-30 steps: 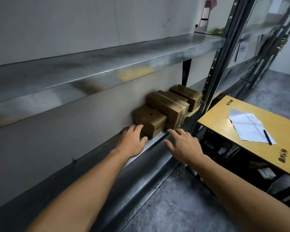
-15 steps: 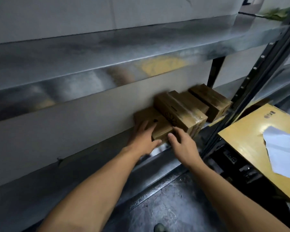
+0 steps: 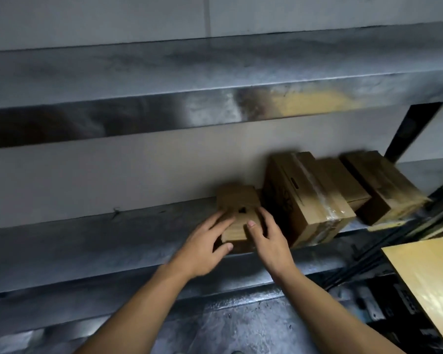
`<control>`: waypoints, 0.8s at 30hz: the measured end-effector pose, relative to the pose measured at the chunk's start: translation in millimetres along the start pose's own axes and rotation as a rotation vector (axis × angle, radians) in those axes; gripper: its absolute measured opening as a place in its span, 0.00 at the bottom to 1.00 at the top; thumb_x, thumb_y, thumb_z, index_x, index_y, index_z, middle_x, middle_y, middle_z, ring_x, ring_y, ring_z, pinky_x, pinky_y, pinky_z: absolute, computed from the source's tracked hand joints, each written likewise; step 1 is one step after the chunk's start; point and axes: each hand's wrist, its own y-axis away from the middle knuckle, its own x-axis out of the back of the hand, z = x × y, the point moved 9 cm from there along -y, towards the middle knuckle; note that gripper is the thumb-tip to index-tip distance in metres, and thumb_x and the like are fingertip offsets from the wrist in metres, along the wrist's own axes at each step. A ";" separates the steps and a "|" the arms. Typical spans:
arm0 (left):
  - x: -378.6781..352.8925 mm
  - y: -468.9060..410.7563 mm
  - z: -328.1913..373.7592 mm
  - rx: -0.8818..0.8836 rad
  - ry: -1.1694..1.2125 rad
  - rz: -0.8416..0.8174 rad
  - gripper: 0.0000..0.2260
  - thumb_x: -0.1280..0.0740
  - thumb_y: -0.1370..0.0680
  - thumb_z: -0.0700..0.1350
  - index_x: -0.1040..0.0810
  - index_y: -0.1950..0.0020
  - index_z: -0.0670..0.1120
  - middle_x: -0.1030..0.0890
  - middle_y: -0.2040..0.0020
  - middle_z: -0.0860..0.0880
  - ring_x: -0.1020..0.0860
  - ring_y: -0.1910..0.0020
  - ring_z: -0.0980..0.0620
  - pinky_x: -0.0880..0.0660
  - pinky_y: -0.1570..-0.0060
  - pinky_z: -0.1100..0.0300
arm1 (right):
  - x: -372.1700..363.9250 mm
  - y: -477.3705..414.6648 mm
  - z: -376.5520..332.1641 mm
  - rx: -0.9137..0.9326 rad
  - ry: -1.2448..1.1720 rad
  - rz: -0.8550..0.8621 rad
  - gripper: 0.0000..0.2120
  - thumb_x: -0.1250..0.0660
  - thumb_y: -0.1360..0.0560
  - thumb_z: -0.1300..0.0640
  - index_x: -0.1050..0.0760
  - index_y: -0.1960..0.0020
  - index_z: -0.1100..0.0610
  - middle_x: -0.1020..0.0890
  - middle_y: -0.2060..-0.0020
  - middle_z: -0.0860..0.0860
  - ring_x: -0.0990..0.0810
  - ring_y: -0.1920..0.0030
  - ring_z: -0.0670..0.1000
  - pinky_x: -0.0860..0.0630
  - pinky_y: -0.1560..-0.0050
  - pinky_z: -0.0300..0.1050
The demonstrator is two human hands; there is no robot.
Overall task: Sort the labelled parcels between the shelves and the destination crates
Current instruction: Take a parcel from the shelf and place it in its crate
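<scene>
Brown cardboard parcels (image 3: 307, 192), grey metal shelf (image 3: 87, 241), yellow board (image 3: 429, 274), black upright (image 3: 409, 129).

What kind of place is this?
Probably a warehouse or parcel stockroom: metal rack shelves, taped cardboard boxes on one, bare concrete floor. Left hand and right hand hold a small box.

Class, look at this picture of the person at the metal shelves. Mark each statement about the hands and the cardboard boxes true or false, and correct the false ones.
1. The left hand and the right hand both hold the small box. True.
2. A taller taped box stands to the right of the small box. True.
3. The small box is stacked on the taller taped box. False: it is beside it, on the metal shelf.
4. The yellow board lies on top of the boxes. False: it is at the lower right, clear of the boxes.
</scene>
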 end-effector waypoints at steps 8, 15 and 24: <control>-1.3 18.8 -27.2 0.470 0.465 0.343 0.20 0.38 0.17 0.46 0.33 0.25 0.52 0.30 0.28 0.50 0.32 0.32 0.58 0.39 0.39 0.72 | -7.6 -7.5 0.9 0.012 -0.065 -0.031 0.23 0.35 0.18 0.48 0.35 0.25 0.42 0.25 0.30 0.47 0.28 0.29 0.52 0.31 0.27 0.56; -28.0 28.1 -25.7 0.552 1.074 0.424 0.11 0.37 0.18 0.51 0.27 0.38 0.64 0.23 0.34 0.55 0.24 0.37 0.55 0.26 0.36 0.48 | -11.9 0.4 1.2 -0.020 -0.390 -0.107 0.20 0.33 0.24 0.43 0.27 0.33 0.31 0.21 0.34 0.44 0.23 0.32 0.48 0.28 0.29 0.61; -0.5 38.8 -3.8 0.404 0.851 0.521 0.26 0.27 0.31 0.56 0.31 0.36 0.67 0.23 0.37 0.59 0.23 0.38 0.60 0.25 0.40 0.58 | 3.4 18.3 -26.5 0.110 -0.082 -0.165 0.26 0.34 0.21 0.42 0.34 0.24 0.42 0.33 0.26 0.45 0.32 0.32 0.40 0.36 0.34 0.38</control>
